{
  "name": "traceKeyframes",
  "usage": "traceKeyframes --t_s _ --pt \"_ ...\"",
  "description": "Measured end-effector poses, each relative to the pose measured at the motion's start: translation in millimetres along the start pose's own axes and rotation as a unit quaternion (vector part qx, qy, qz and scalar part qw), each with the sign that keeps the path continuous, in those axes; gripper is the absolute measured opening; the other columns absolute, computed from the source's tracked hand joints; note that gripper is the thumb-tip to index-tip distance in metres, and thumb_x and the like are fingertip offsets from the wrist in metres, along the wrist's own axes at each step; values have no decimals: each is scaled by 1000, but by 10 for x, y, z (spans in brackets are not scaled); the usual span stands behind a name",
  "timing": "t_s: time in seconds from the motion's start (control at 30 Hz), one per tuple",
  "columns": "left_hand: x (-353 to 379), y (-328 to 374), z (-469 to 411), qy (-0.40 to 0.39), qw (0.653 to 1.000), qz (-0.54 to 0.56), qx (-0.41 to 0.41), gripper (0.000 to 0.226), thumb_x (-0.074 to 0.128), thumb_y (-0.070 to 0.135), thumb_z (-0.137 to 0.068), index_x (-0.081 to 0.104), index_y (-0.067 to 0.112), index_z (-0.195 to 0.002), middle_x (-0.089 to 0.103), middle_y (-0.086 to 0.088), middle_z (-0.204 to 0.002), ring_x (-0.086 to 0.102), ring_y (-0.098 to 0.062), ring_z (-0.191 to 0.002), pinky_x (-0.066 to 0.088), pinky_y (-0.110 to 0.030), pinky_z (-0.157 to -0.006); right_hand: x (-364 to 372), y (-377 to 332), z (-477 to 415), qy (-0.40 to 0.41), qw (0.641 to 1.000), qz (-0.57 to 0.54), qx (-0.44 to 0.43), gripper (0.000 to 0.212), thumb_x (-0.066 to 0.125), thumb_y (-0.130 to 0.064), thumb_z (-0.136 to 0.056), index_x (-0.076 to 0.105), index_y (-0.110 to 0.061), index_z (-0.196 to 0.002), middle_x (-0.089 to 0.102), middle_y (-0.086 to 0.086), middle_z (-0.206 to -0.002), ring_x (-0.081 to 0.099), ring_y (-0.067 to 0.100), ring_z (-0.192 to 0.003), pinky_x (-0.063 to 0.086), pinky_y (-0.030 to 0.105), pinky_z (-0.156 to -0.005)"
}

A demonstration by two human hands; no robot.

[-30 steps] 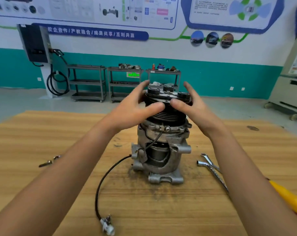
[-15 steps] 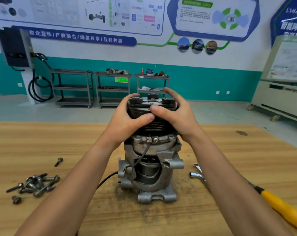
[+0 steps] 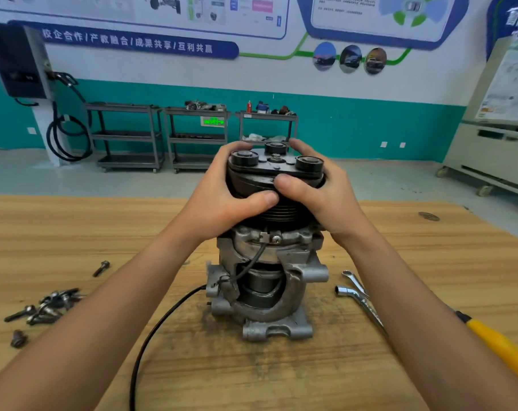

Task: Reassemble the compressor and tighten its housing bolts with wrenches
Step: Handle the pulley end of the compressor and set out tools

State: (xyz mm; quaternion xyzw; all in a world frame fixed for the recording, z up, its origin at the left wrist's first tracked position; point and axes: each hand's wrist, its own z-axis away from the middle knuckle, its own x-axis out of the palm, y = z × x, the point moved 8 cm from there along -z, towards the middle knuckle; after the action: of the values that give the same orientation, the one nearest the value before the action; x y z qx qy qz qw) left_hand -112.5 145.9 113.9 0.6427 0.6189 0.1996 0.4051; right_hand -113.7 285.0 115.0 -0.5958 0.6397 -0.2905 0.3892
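A grey cast-metal compressor [image 3: 266, 292] stands upright in the middle of the wooden table [image 3: 74, 226]. Its black clutch pulley [image 3: 275, 170] sits on top, carrying three round black pads. My left hand [image 3: 222, 200] grips the pulley from the left, thumb across its grooved front. My right hand [image 3: 320, 194] grips it from the right, thumb pressed on the front rim. A black cable [image 3: 163, 318] runs from the housing toward the table's near edge. Two chrome wrenches [image 3: 355, 292] lie to the right of the compressor, partly hidden by my right forearm.
Several loose bolts [image 3: 44, 307] lie in a pile at the left, with single bolts [image 3: 101, 268] apart from it. A yellow-handled tool [image 3: 501, 348] lies at the right edge. Beyond the table stand metal shelf carts [image 3: 192, 137] and a cabinet [image 3: 489, 149].
Both hands have closed tighter round the pulley, fingers now curled over its top. The view has tilted down and shifted, bringing the bolt pile into sight.
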Motion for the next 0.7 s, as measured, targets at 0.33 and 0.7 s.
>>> traceKeyframes --t_s 0.33,0.7 --pt "-2 -38 -104 -2 1000 -13 -23 66 73 39 -54 40 32 -110 54 15 -103 56 19 -82 44 -4 -68 19 11 -92 -15 999 -5 31 91 74 -35 -58 43 -11 -140 66 -11 -102 65 -2 -91 50 15 -76" --pt "-110 185 -157 30 999 -33 16 83 67 50 -41 42 26 -117 53 16 -107 56 15 -90 44 -8 -80 -18 -265 -92 37 997 -50 -48 87 77 -41 -42 48 -28 -123 68 -3 -99 67 3 -85 50 16 -74"
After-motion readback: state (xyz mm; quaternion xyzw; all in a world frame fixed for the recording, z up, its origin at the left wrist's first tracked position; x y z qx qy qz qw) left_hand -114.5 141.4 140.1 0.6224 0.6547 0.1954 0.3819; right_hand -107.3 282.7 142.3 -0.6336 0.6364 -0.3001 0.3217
